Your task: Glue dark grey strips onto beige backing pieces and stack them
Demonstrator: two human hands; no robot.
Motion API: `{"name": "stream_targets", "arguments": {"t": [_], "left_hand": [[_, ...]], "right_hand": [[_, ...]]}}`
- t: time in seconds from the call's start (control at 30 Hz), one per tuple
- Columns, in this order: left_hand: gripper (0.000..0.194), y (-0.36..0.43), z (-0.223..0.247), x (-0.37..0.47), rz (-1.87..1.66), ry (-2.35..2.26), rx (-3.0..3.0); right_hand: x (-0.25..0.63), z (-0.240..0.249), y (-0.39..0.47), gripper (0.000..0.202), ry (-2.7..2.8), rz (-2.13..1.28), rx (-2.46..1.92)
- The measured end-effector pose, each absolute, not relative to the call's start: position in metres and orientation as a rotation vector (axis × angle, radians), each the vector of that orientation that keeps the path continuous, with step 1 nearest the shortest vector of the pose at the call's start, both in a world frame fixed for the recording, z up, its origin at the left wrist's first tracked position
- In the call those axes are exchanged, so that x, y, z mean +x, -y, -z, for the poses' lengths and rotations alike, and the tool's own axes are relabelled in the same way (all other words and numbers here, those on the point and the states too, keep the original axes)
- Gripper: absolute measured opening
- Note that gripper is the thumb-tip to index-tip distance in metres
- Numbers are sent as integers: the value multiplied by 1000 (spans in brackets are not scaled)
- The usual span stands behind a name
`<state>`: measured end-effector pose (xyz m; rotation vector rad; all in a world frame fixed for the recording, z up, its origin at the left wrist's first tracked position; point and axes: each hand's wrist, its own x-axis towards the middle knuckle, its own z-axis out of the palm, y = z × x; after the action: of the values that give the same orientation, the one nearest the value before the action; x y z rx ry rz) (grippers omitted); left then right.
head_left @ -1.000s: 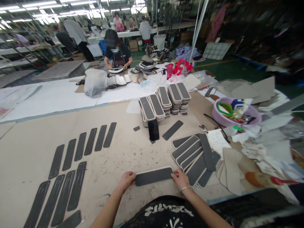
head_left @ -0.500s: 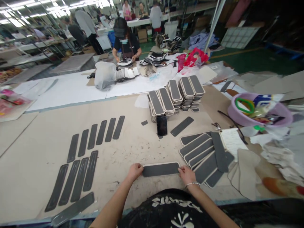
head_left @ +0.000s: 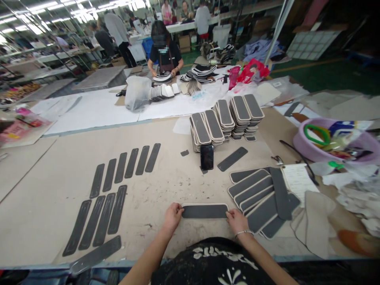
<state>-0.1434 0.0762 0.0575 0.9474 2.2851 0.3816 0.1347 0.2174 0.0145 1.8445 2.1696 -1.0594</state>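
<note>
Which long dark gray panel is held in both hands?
The long, cream-edged gray panel pinched at its ends by the left hand and the right hand; the other gray panels lie spread, fanned or stacked.

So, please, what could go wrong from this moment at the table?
The held panel is gripped only at its ends by the left hand and right hand, so it might sag. The right hand is close to the fanned panels and could disturb them. The phone, right by the stacked panels, may get knocked.
</note>
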Motion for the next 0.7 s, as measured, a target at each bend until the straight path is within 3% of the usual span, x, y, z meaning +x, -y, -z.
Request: {"name": "stream_targets", "arguments": {"t": [0.7], "left_hand": [[13, -97, -55, -146, -146, -2332, 943]], "right_hand": [[127, -27, -212, 17, -2111, 992, 1972]]}}
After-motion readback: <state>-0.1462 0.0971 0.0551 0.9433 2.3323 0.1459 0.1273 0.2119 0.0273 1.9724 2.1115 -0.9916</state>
